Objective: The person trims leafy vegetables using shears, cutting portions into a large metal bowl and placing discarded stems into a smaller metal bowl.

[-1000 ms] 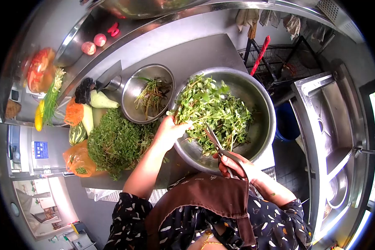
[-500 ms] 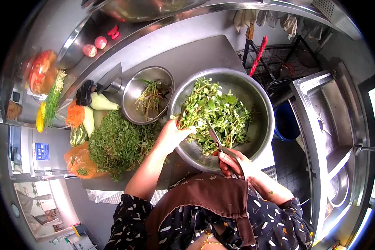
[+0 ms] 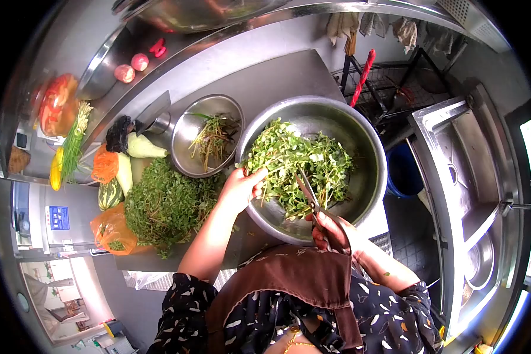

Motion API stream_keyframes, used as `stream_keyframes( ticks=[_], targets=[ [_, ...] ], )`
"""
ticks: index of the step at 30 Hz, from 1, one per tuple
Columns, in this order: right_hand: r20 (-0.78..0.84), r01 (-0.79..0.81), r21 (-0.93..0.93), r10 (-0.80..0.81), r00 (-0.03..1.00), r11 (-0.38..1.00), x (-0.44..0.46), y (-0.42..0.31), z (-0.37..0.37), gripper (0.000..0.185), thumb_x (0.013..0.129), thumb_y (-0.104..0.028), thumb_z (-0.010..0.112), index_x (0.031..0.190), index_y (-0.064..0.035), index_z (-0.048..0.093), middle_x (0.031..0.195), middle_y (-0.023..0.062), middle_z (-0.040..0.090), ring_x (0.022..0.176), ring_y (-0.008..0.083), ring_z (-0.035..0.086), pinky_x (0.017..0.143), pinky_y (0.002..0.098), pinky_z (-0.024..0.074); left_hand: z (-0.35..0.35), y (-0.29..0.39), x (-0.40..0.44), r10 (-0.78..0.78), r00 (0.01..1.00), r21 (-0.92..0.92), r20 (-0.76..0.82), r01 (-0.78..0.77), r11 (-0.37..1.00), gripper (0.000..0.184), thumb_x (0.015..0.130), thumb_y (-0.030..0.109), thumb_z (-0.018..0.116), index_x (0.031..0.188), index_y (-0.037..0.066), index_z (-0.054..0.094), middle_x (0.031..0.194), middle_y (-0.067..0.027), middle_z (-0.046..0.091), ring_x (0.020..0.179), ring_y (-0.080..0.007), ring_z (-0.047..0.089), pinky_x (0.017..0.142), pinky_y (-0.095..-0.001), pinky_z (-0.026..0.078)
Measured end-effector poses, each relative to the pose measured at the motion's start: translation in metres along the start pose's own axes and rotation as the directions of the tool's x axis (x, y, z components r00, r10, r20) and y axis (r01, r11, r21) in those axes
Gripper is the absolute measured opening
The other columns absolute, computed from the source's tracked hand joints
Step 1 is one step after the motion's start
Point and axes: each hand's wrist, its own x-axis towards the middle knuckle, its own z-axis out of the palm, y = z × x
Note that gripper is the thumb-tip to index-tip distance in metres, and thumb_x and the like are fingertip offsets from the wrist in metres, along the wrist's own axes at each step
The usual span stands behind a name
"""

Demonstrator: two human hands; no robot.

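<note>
Leafy green stems (image 3: 277, 153) are gripped in my left hand (image 3: 242, 187) at the left rim of a large steel bowl (image 3: 369, 141). More cut greens (image 3: 330, 171) lie inside that bowl. My right hand (image 3: 333, 232) is closed on the handles of dark scissors (image 3: 310, 197), whose blades point up and left among the leaves. A smaller steel bowl (image 3: 186, 127) with stem scraps (image 3: 209, 141) stands to the left. Below it, near my left forearm, lies a big heap of uncut greens (image 3: 165, 206).
Pale gourds (image 3: 144, 146), a striped squash (image 3: 110, 194) and an orange bag (image 3: 111, 227) lie at the left. A steel sink (image 3: 472, 171) and a blue bucket (image 3: 402, 171) are at the right. A black rack (image 3: 389, 88) stands behind.
The greens in my left hand have shifted and now hang lower at the bowl's left side. The scissors have moved slightly right, still in my right hand.
</note>
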Motion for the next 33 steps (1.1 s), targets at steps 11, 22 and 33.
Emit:
stream_keyframes(
  ticks=[11, 22, 33],
  targets=[
    [-0.004, -0.039, -0.093, 0.038, 0.999, 0.995, 0.012, -0.003, 0.015, 0.056, 0.095, -0.051, 0.050, 0.120, -0.0004, 0.050, 0.069, 0.0003, 0.047, 0.054, 0.0095, 0.046, 0.049, 0.0241, 0.0387, 0.019, 0.006, -0.012, 0.010, 0.992, 0.238, -0.122, 0.019, 0.971, 0.012, 0.083, 0.015, 0.071, 0.086, 0.009, 0.061, 0.061, 0.0074, 0.049, 0.046, -0.0035, 0.039, 0.041, -0.0226, 0.030],
    [-0.133, 0.038, -0.117, -0.053, 0.990, 0.992, 0.020, 0.003, 0.011, 0.043, 0.096, -0.039, 0.054, 0.113, -0.0003, 0.052, 0.059, -0.0007, 0.043, 0.047, 0.0095, 0.043, 0.044, 0.0250, 0.0357, 0.007, -0.003, -0.002, -0.036, 0.993, -0.037, -0.114, 0.032, 0.999, 0.011, 0.090, 0.008, 0.059, 0.099, 0.003, 0.059, 0.082, -0.0045, 0.062, 0.062, -0.0126, 0.056, 0.054, -0.0263, 0.047],
    [-0.293, 0.421, -0.243, -0.480, 0.827, 0.874, 0.059, -0.009, 0.025, 0.052, 0.086, -0.026, 0.071, 0.124, -0.0052, 0.043, 0.078, 0.0027, 0.055, 0.060, 0.0096, 0.052, 0.049, 0.0242, 0.0424, 0.035, 0.005, -0.025, -0.029, 0.990, 0.004, 0.136, 0.029, 1.000, 0.025, 0.092, 0.009, 0.057, 0.115, -0.001, 0.054, 0.097, -0.0114, 0.065, 0.073, -0.0207, 0.064, 0.064, -0.0331, 0.056]
  ],
)
